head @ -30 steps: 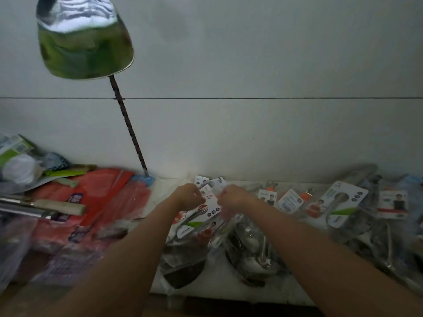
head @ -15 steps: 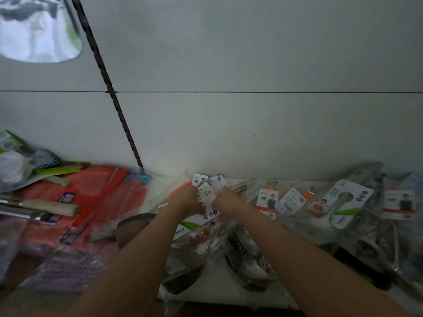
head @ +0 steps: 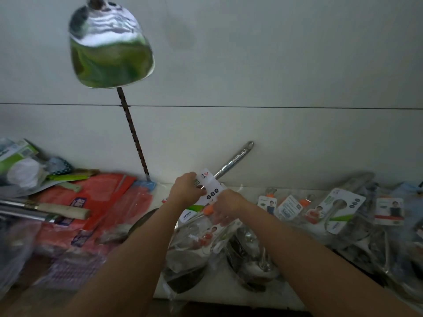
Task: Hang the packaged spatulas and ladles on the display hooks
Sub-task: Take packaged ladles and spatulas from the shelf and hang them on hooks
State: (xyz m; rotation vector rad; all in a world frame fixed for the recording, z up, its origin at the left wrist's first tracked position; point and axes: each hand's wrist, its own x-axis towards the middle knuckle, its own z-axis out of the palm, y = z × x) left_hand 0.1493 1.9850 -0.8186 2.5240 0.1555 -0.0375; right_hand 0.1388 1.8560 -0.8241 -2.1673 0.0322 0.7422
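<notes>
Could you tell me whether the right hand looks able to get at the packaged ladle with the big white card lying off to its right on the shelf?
Probably not at once: the right hand grips a pack, though nothing blocks the packaged ladle.

We noted a shop: carded utensil packs (head: 338, 209) heaped on the counter (head: 229, 284), slotted wall upright (head: 135, 138).

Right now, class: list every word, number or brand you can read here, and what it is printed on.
None reads clearly.
White card in the left hand: red logo and round icons, blurred.
Red packs: purple label, blurred.
Utensil cards on the right: print too small.
</notes>
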